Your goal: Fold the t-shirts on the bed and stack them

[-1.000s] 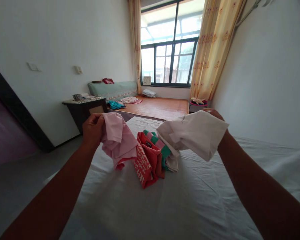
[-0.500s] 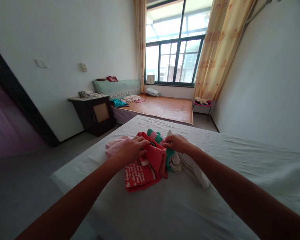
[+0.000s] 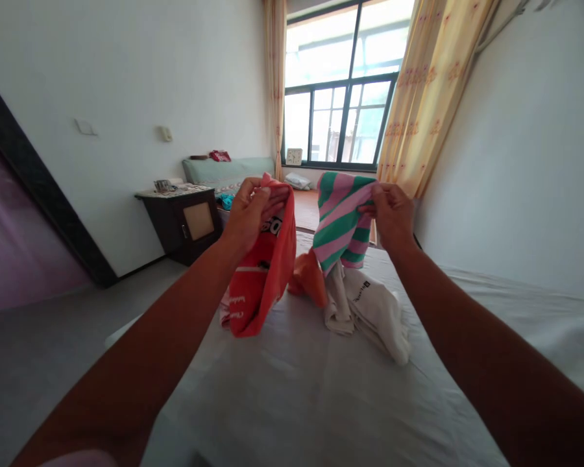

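My left hand is closed on a red garment with white lettering, lifted so it hangs down to the white bed sheet. My right hand pinches the top of a green and pink striped garment, also raised above the bed. Below them an orange-red piece of cloth and a white garment lie crumpled on the sheet. A bit of pink cloth shows behind the red garment.
A dark bedside cabinet stands left of the bed by the wall. Beyond it a low platform with a woven mat holds a green cushion and clothes under the window. Yellow curtains hang on the right.
The pink and white garments I held up a second ago came down onto the bed. Both hands then took the red and the striped garments from the pile and lifted them.
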{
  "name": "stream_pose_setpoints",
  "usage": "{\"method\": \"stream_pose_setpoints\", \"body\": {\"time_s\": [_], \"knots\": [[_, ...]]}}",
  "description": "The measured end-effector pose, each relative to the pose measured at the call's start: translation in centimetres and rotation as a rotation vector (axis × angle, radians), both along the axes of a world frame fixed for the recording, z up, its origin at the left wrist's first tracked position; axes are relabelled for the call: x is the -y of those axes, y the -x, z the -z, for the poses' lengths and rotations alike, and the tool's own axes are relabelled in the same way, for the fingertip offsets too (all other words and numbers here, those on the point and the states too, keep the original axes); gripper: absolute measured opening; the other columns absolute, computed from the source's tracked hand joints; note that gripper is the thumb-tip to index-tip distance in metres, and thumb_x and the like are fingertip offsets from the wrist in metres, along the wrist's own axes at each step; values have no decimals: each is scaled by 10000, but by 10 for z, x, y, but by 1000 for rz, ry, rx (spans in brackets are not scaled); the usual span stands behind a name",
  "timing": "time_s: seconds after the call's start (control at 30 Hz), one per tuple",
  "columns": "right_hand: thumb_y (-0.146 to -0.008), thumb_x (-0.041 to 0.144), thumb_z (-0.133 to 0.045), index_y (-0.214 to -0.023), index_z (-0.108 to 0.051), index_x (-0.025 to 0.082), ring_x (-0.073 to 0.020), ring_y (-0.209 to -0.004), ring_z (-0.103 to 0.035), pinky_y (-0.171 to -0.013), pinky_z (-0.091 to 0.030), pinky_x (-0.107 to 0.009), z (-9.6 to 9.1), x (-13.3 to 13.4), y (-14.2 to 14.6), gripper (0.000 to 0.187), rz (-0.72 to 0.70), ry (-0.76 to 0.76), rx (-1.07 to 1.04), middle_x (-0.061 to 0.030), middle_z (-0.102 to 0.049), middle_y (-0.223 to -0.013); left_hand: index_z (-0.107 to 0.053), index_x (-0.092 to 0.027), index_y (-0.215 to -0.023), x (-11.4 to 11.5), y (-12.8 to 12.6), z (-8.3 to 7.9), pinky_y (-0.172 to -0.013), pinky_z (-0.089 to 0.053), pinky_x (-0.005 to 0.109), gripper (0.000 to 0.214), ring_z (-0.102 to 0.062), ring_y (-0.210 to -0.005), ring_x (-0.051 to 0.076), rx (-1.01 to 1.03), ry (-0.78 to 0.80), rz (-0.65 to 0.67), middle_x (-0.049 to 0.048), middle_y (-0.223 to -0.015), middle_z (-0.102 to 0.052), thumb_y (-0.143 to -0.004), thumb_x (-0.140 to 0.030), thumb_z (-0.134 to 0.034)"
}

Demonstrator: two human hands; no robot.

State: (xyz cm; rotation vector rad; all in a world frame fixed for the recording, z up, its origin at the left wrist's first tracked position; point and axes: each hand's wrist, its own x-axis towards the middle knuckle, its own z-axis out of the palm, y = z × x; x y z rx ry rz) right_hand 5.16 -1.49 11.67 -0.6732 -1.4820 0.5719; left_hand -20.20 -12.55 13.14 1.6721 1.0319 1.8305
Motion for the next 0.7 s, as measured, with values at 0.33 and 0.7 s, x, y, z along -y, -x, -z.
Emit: {"method": "stream_pose_setpoints", "body": {"time_s": [0.33,0.7], "knots": [[-883,460,-459,-947,-572,229,-127,-629,-618,-549,-503,-252,-21,1,-8,265,21,-205,-79,-5,-653,-797,-517,-203,-879,6,30,-12,-699,-502,261,180,-603,-737,132,-93,-195,-212,-4,-794,-604,-880,-379,-481],[-878,217,-437,-1106,-640,235,-239,-1080,-537,-813,-432,-311,66,34,15,306,312,-198,1144,-97,-596,-1192,-545,-171,-735,24,87,93,-582,-374,248,261,-462,-611,132,-723,331,-391,-22,-658,-518,-803,-413,-474]]}}
